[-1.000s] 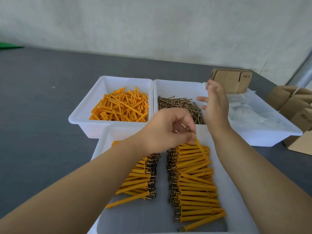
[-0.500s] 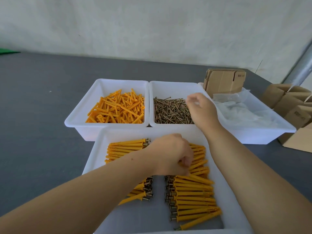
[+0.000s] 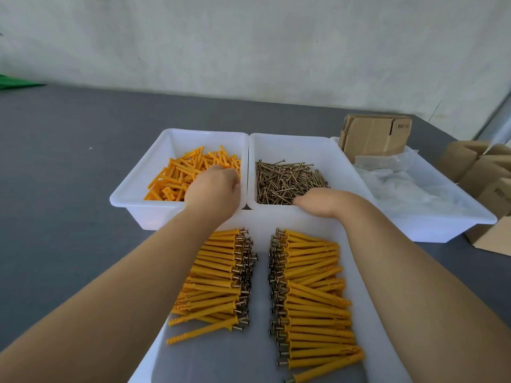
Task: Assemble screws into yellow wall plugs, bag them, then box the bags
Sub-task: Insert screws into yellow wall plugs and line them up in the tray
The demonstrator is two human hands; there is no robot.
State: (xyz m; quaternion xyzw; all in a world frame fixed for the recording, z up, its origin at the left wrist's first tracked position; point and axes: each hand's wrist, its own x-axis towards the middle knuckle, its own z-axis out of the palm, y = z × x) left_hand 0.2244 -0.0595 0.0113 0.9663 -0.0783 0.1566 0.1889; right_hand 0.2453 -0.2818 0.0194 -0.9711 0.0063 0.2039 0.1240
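Currently, in the head view, the left hand (image 3: 213, 189) reaches into the plug bin (image 3: 132, 194) among loose yellow wall plugs (image 3: 182, 172); its finger state cannot be told. The right hand (image 3: 318, 201) dips into the screws (image 3: 284, 178), fingers hidden. Assembled plugs (image 3: 312, 294) lie in two rows in the near tray (image 3: 356, 272) at the counter's (image 3: 55, 189) near edge.

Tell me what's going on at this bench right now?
A person is putting screws into yellow wall plugs. The left hand reaches into the bin of loose plugs, the right hand into the bin of screws. Two rows of assembled plugs lie in the near tray. Nothing looks bagged yet; clear bags and cardboard boxes wait at the right.
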